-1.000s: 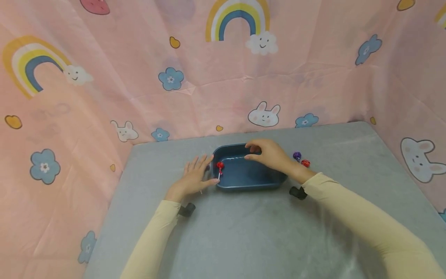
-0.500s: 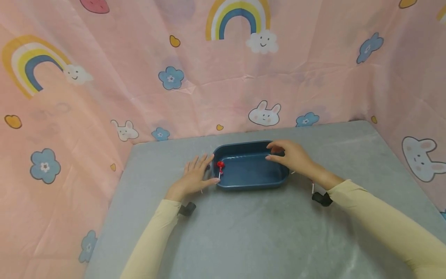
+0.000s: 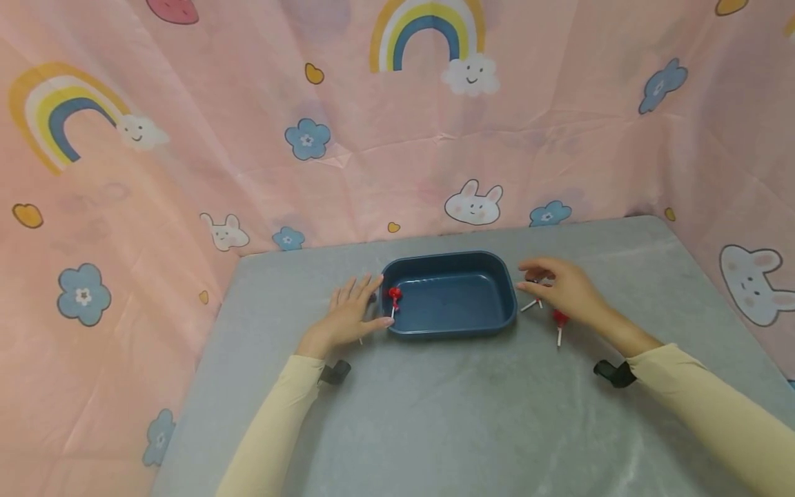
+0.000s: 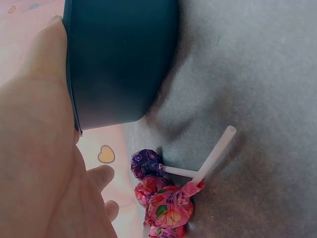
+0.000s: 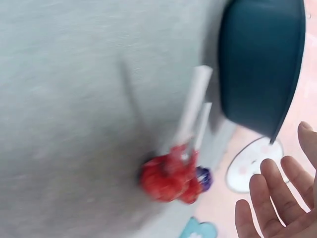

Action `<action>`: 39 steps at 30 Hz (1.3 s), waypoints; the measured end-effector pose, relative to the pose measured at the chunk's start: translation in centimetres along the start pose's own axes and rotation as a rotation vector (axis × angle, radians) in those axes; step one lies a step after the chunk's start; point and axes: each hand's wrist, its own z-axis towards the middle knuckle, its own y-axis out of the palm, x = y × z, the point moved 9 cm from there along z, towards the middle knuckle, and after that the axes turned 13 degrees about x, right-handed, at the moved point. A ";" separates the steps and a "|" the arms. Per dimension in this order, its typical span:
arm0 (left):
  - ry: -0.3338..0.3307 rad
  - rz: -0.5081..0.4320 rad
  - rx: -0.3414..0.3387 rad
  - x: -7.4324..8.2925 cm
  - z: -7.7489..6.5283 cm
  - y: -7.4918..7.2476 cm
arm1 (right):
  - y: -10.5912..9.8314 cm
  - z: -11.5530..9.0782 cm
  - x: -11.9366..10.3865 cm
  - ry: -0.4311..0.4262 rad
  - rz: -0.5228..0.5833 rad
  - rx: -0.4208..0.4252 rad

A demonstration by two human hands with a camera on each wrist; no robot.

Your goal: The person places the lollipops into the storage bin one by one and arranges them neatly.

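A dark blue rectangular tray (image 3: 509,321) stands mid-table. Inside its left end a red-wrapped lollipop (image 3: 395,295) leans, white stick downward. My left hand (image 3: 344,321) rests on the tray's left rim, fingers spread. Under that hand, the left wrist view shows a purple lollipop (image 4: 145,163) and several pink-red lollipops (image 4: 168,210) on the table. To the tray's right, my right hand (image 3: 562,286) hovers over lollipops, fingers loosely bent, holding nothing. Below its palm is a red lollipop (image 3: 560,317); a purple lollipop (image 5: 203,178) shows behind red ones in the right wrist view.
A grey cloth covers the table (image 3: 447,414). Pink printed curtain (image 3: 373,172) encloses the back and sides. Black wrist mounts hang at both wrists, the right mount (image 3: 615,373) low over the table.
My right hand has moved right, from over the tray to above the lollipops beside it. The left hand and the lollipop in the tray have stayed in place.
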 end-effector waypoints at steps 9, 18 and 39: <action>0.006 -0.014 0.001 0.4 0.0 -0.1 | -1.6 -1.8 2.9 0.039 -0.082 0.033; -0.002 0.001 0.005 0.4 -0.1 -0.2 | -2.3 -3.3 5.2 0.085 -0.099 0.021; -0.020 -0.007 -0.009 -0.1 -0.1 0.1 | -2.1 -5.4 6.8 0.097 -0.037 -0.009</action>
